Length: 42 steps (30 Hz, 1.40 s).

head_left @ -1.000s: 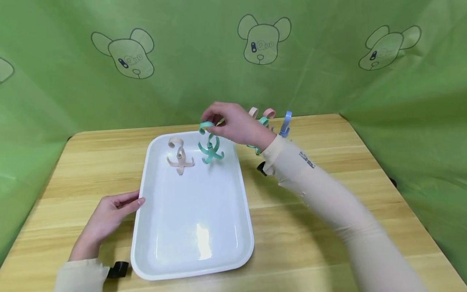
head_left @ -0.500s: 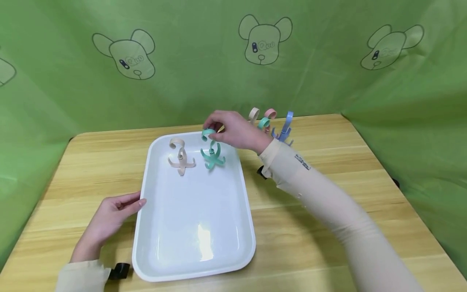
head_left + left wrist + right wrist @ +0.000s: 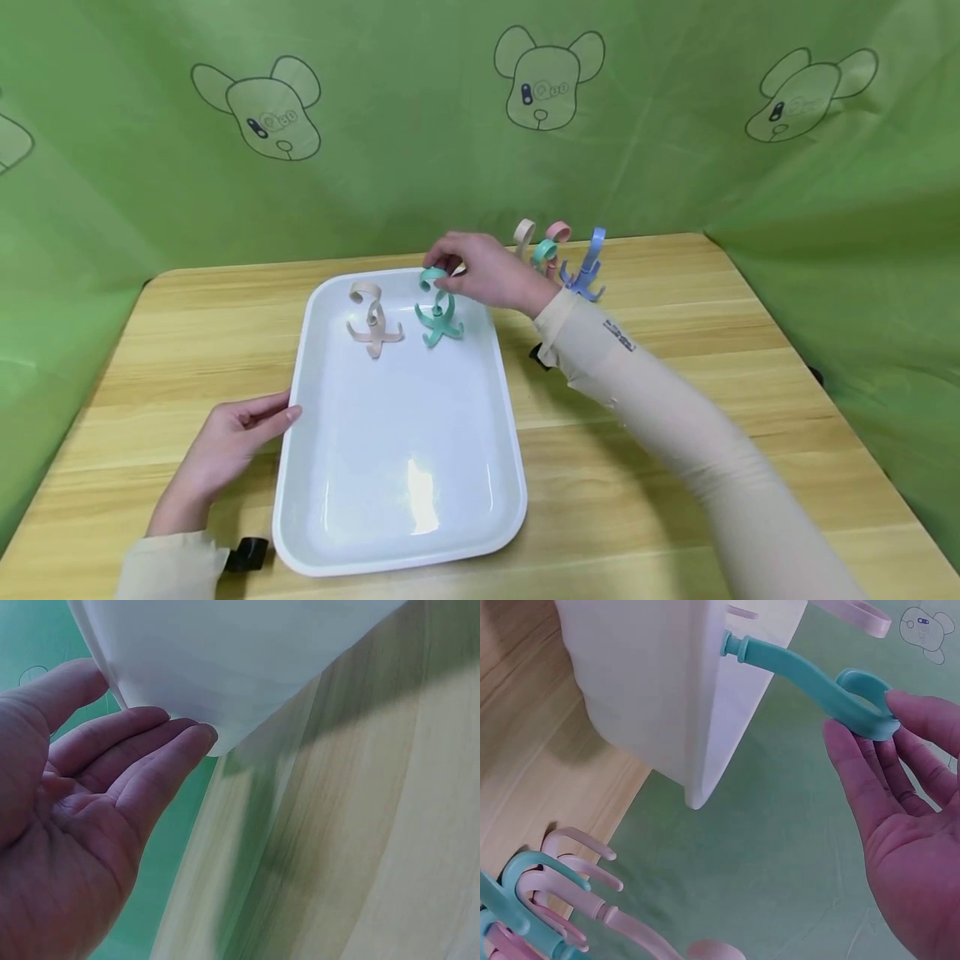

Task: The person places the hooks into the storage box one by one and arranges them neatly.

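My right hand (image 3: 487,268) pinches the curled top of a green claw hook hanger (image 3: 438,322) between thumb and fingers. The green hanger stands upright at the far right end of a white tray (image 3: 397,450), its prongs at the tray floor. In the right wrist view its curl (image 3: 870,712) lies between thumb and fingertips. A beige claw hook hanger (image 3: 375,332) stands to its left in the tray, apart from it. My left hand (image 3: 225,446) holds the tray's left side, thumb over the rim and fingers against the outer wall (image 3: 202,682).
Right of the tray's far end stand more hook hangers: a blue one (image 3: 583,275), a green one (image 3: 543,252), a pink one (image 3: 558,232) and a beige one (image 3: 523,233), partly hidden by my right hand. A green curtain (image 3: 405,167) hangs behind the wooden table (image 3: 645,500).
My right hand has come down and slightly right with the green hook hanger, mostly in the first half second. The left hand keeps its hold on the tray.
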### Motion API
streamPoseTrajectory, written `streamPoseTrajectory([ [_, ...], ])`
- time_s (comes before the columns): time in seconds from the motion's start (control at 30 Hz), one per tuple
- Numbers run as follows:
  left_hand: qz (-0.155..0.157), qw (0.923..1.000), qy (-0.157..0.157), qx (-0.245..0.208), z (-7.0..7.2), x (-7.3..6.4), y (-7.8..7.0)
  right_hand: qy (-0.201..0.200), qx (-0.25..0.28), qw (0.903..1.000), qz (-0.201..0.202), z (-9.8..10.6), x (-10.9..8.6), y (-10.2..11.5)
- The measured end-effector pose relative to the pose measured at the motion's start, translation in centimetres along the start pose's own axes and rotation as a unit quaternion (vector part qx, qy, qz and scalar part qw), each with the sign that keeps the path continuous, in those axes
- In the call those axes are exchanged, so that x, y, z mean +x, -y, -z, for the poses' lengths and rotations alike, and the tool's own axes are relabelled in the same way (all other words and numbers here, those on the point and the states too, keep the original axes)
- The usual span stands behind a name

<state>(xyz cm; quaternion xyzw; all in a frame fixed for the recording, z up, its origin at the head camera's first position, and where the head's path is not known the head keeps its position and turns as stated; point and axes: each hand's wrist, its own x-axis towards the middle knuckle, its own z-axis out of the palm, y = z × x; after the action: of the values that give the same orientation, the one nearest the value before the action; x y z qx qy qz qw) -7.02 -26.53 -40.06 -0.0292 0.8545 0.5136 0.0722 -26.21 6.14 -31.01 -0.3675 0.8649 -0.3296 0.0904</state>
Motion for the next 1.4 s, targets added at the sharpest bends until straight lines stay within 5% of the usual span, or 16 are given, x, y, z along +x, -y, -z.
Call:
streamPoseTrajectory([
  [0.6, -0.004, 1.0, -0.005, -0.004, 0.3, -0.2, 0.1, 0.003, 0.003, 0.9999, -0.014, -0.1, -0.5, -0.3],
  [1.4, -0.002, 1.0, 0.001, -0.005, -0.3, -0.1, 0.0, -0.088, 0.038, 0.9954, -0.01, 2.7, -4.3, -0.8],
])
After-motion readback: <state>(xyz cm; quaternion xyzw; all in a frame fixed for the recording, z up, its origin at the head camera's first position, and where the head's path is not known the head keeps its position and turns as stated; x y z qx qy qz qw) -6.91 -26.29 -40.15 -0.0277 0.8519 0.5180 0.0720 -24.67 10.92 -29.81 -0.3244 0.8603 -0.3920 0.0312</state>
